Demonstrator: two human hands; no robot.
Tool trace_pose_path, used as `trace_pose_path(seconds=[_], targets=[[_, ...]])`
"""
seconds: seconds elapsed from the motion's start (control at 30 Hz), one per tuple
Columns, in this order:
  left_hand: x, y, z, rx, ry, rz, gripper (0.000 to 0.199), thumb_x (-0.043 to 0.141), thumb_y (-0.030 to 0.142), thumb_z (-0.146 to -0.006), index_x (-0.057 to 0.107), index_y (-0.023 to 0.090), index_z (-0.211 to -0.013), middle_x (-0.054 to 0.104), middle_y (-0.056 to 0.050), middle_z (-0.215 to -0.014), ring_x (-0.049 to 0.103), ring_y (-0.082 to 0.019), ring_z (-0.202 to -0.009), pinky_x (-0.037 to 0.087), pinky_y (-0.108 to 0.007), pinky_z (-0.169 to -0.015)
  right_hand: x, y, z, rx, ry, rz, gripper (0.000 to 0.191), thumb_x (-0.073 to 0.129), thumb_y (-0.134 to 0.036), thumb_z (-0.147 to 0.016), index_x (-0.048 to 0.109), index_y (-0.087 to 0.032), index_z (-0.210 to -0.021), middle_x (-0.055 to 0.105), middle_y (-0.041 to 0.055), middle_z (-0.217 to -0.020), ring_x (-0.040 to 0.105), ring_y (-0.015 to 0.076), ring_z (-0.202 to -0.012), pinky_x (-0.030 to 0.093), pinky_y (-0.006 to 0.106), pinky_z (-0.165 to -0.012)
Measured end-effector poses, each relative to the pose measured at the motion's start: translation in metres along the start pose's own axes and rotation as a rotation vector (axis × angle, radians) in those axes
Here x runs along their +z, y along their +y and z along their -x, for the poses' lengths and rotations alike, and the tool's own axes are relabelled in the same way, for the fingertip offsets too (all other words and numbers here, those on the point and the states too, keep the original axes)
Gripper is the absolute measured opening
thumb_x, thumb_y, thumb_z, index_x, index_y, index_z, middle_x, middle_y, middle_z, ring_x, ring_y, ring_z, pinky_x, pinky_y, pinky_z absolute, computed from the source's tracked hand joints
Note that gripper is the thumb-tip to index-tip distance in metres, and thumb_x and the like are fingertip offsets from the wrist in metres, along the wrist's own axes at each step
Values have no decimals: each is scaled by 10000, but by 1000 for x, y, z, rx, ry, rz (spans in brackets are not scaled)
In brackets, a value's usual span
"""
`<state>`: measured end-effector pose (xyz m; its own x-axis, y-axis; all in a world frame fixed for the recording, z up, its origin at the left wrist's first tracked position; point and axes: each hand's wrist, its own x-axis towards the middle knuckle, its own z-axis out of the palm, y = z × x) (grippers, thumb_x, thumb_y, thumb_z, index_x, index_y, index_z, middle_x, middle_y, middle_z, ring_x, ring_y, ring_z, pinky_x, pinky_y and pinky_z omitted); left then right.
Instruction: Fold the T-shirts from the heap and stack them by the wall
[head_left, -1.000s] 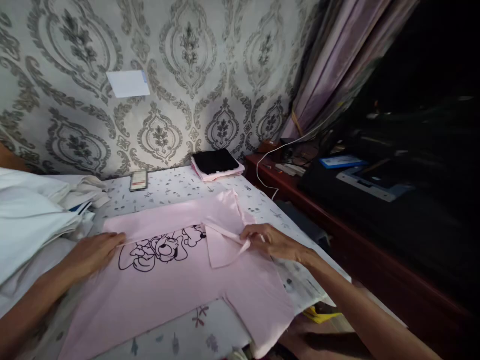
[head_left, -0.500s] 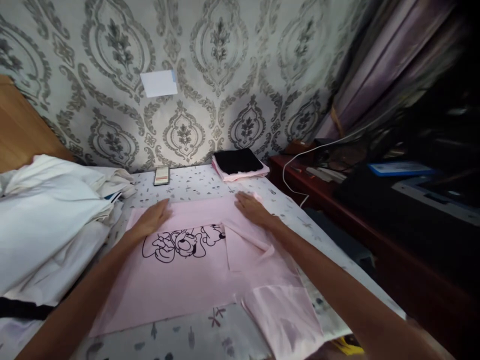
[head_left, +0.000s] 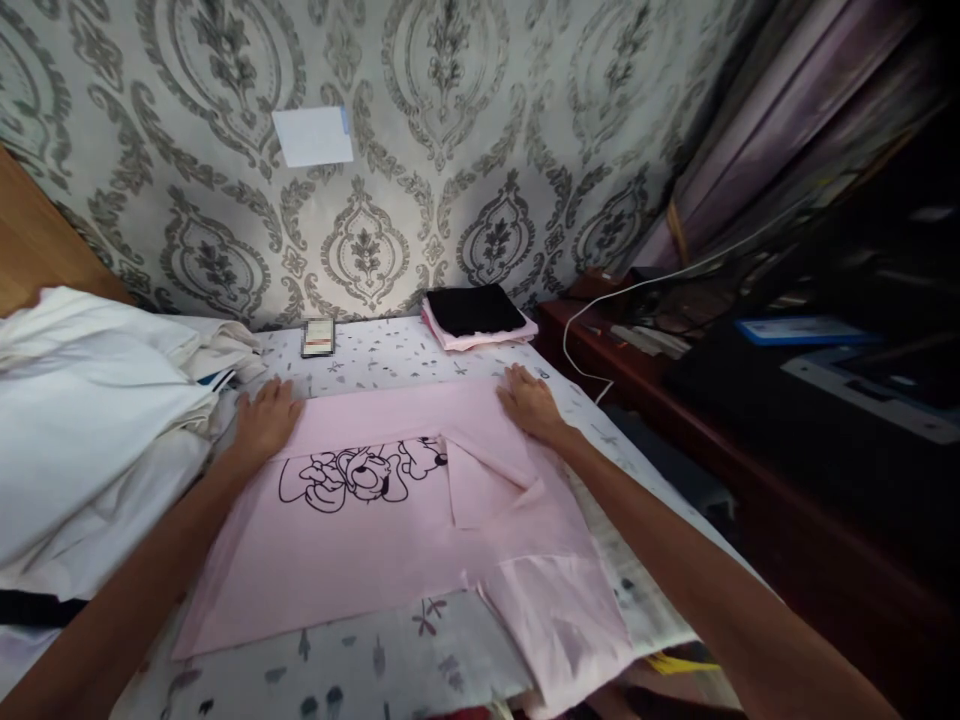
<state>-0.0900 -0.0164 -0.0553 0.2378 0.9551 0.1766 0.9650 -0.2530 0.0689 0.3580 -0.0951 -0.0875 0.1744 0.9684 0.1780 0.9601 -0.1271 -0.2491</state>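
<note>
A pink T-shirt with a black line-drawn cartoon print lies flat in front of me. Its far side is folded inward over part of the print, and one sleeve is folded back on top. The other sleeve hangs toward the near edge. My left hand rests flat at the shirt's far left corner, fingers stretched out. At the far right corner, my right hand lies with fingers spread on the cloth. Neither hand grips anything.
A folded pile with a black garment on pink cloth sits at the back. White clothes are heaped on the left. A small card-like item lies near the wall. A white cable crosses the dark red furniture at right.
My hands have moved apart along the shirt's far edge, the left one leftward and the right one rightward. The folded cloth looks smoother there. The view has tilted slightly.
</note>
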Motion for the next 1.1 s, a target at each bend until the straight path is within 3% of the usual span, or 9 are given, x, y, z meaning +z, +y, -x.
trace_pose_path(seconds=[0.13, 0.27, 0.33, 0.4, 0.5, 0.57, 0.67, 0.87, 1.1], targets=[[-19, 75, 40, 379, 21, 215, 349, 403, 332, -998, 629, 154, -1196, 658, -158, -1227, 584, -299, -1161, 443, -469, -1017, -17, -5, 38, -177, 165, -143, 416, 438, -278, -956, 636, -154, -1301, 583, 170, -1432, 522, 315, -1347, 422, 517, -1121], [-26, 176, 91, 848, -126, 351, 334, 500, 448, -988, 646, 176, -1117, 653, -91, -1123, 573, -242, -1045, 460, -407, -930, -29, -12, 68, -289, 96, -302, 334, 460, -318, -977, 701, -230, -1192, 645, 108, -1358, 591, 277, -1262, 495, 473, -1050], [-24, 211, 107, 936, -130, 287, 382, 562, 492, -952, 637, 155, -1117, 642, -100, -1114, 562, -260, -1043, 447, -430, -931, -28, -12, 73, -316, 21, -340, 334, 490, -313, -966, 689, -240, -1224, 635, 101, -1374, 598, 272, -1252, 508, 468, -1033], [-22, 229, 116, 953, -137, 184, 266, 544, 366, -972, 641, 144, -1081, 647, -104, -1077, 566, -269, -1033, 440, -436, -913, -22, -8, 74, -345, -36, -359, 347, 524, -316, -949, 679, -230, -1248, 640, 107, -1365, 593, 274, -1262, 490, 485, -1058], [-24, 232, 124, 965, -135, 100, 236, 422, 87, -954, 642, 137, -1023, 655, -98, -985, 590, -247, -968, 432, -411, -884, -11, -1, 75, -362, -46, -382, 366, 551, -332, -940, 675, -207, -1261, 624, 126, -1387, 551, 273, -1320, 425, 497, -1130], [-30, 227, 133, 990, -104, 124, 267, 403, 35, -927, 631, 140, -1017, 646, -94, -942, 596, -237, -923, 433, -399, -863, -7, 1, 76, -354, -31, -379, 378, 543, -329, -947, 663, -208, -1284, 597, 124, -1423, 516, 263, -1357, 394, 488, -1158], [-38, 220, 151, 993, -107, 167, 239, 430, 45, -909, 610, 152, -1023, 632, -99, -927, 595, -250, -910, 447, -395, -806, -5, -2, 77, -338, -40, -341, 386, 521, -315, -955, 653, -227, -1307, 594, 104, -1435, 499, 258, -1373, 371, 499, -1173], [-33, 220, 165, 879, -304, 205, 280, 406, 19, -890, 592, 167, -1038, 644, -105, -1021, 599, -233, -944, 482, -357, -776, -10, -7, 77, -311, -64, -316, 398, 502, -285, -950, 654, -228, -1314, 593, 97, -1439, 497, 261, -1377, 372, 513, -1169], [-31, 209, 162, 792, -275, 180, 129, 489, 179, -934, 603, 190, -995, 626, -99, -1061, 579, -250, -1012, 480, -384, -847, -19, -13, 88, -291, 8, -398, 383, 501, -294, -929, 688, -186, -1246, 597, 124, -1429, 508, 265, -1370, 371, 446, -1173]])
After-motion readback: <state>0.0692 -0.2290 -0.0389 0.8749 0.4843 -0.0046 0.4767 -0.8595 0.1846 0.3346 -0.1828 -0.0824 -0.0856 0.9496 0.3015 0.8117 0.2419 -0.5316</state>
